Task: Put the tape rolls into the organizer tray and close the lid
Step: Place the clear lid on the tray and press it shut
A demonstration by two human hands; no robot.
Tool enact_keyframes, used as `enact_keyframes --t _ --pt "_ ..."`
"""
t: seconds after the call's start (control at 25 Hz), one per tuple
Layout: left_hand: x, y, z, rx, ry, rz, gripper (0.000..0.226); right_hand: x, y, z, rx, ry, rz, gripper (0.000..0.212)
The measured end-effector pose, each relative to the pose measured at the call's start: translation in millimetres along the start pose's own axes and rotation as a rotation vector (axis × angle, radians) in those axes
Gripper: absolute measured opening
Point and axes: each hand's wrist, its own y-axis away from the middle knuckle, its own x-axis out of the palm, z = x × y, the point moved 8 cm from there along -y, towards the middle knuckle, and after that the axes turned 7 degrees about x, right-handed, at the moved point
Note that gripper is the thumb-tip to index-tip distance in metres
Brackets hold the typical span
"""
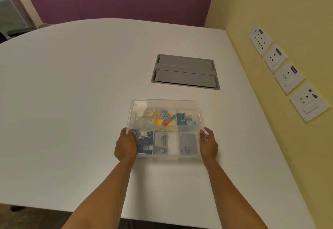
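Your two forearms reach up from the near table edge, and your left hand [126, 143] and right hand [209, 143] sit on the short ends of the organizer tray [165, 154], one on each side, equally near. Each hand is curled against the tray's side wall with the fingers wrapped over the edge of the clear lid [164, 105], so you have hold of lid and tray together, not of any loose item. That lid appears to lie flat over the tray already, though through the frosted plastic you cannot be sure it is fully seated all round. Its long axis runs left to right across you, between your palms, so any final press goes straight down from where your fingers are. Inside, the tape rolls [146, 116] lie in the far-left compartment, ahead of your left fingers; roughly three show, blurred by the lid. Six compartments can be counted, three far and three near. No rolls lie on the white table [72, 84], so the loading looks done.
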Motion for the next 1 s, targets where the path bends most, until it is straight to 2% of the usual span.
enact_keyframes --t 0.12,0.32,0.48,0.64,0.76,0.84,0.92,1.0 --pt "1 8 19 -0.141 0.283 -0.048 0.047 0 11 -23 0.149 -0.298 0.022 0.036" --pt "6 29 31 -0.235 0.566 -0.136 0.045 10 41 -51 0.243 -0.498 0.075 0.037" --pt "7 29 33 -0.239 0.556 -0.127 0.049 9 45 -48 0.179 -0.504 0.123 0.037" --pt "4 27 31 -0.218 0.505 -0.131 0.049 7 46 -46 0.183 -0.436 0.087 0.039" --pt "4 26 31 -0.22 0.45 -0.097 0.046 2 47 -41 0.154 -0.305 0.055 0.041" --pt "0 23 23 -0.111 0.307 -0.067 0.045 -6 48 -26 0.006 -0.063 -0.003 0.045" --pt "-4 23 1 0.197 0.033 -0.038 0.05 -7 57 4 -0.326 0.272 -0.069 0.046" --pt "13 36 -26 0.527 -0.2 0.113 0.055 16 72 26 -0.636 0.486 0.088 0.042"
